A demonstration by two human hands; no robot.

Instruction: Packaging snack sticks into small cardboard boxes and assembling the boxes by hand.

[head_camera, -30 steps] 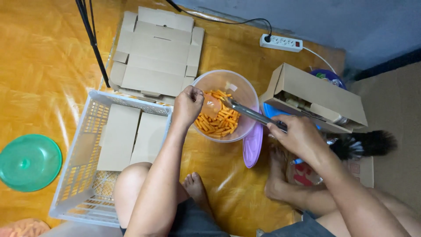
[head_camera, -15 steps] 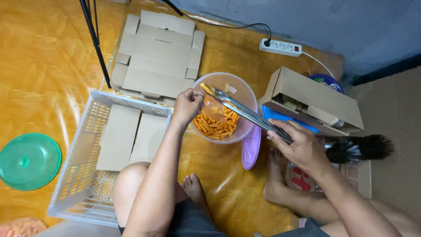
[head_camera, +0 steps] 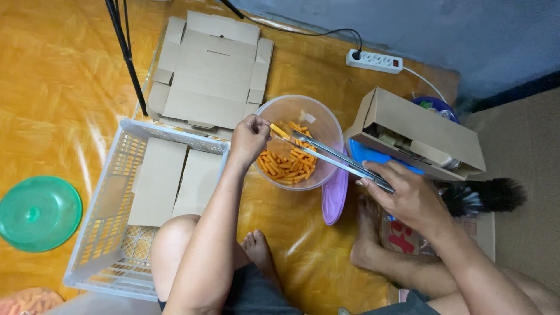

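Fingers of the left hand (head_camera: 249,140) curl onto the rim of the clear plastic bowl of orange snack sticks (head_camera: 298,143); right hand (head_camera: 408,198) squeezes long metal tongs (head_camera: 332,158) over it.

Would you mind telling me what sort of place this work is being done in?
Probably the floor of a home used for small-scale snack packing: the person sits on an orange floor mat, with flattened cardboard boxes, a white plastic crate and a power strip around.
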